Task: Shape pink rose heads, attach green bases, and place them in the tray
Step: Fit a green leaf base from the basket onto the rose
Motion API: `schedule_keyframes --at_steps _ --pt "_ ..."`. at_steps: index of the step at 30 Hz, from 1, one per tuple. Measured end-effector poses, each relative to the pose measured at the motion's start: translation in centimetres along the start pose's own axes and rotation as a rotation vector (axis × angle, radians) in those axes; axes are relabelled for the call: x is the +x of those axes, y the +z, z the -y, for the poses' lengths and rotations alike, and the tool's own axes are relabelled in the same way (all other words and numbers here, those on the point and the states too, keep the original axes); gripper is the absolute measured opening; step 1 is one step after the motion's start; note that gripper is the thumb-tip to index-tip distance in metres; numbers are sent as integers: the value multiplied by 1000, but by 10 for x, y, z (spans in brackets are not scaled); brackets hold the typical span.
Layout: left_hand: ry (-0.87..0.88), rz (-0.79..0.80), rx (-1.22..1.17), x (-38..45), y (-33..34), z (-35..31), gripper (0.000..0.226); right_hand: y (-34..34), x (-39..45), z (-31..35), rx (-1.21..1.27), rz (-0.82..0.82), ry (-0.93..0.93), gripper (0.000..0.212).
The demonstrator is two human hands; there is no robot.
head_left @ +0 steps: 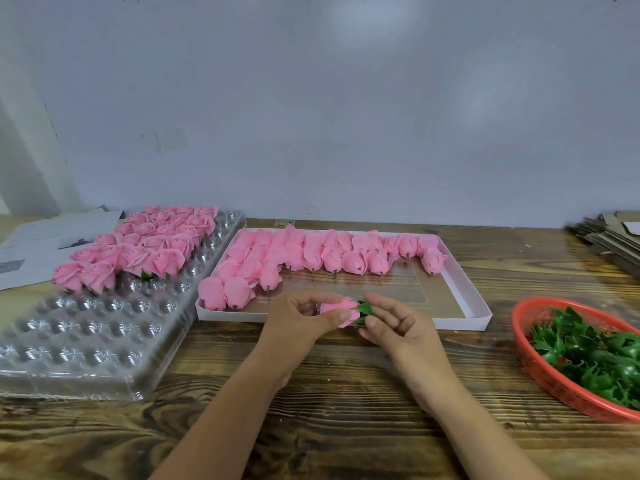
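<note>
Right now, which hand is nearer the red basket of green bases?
Right. The right hand pinches the green base on the pink rose head, just left of the red basket. The left hand grips the rose head further left.

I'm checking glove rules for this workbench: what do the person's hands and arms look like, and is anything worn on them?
Both are bare. The left hand and right hand show no gloves, rings or watch, and both forearms are uncovered down to the frame edge, with no sleeve in view. Fingernails look short and unpainted.
</note>
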State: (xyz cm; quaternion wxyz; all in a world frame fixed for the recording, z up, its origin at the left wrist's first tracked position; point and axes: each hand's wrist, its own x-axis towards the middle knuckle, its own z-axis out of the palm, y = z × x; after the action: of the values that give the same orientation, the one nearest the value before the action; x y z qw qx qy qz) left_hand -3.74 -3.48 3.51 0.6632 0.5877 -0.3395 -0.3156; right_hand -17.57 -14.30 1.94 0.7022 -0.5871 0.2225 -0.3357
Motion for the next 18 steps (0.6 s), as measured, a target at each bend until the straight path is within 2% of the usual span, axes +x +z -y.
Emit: schedule_keyframes --at_steps 9,18 --pt "-75 7 -78 0 1 2 37 -1 -1 -1 -45 -17 -66 29" --pt "-149 64 -212 1 0 1 33 -3 -4 1 9 -15 -57 25"
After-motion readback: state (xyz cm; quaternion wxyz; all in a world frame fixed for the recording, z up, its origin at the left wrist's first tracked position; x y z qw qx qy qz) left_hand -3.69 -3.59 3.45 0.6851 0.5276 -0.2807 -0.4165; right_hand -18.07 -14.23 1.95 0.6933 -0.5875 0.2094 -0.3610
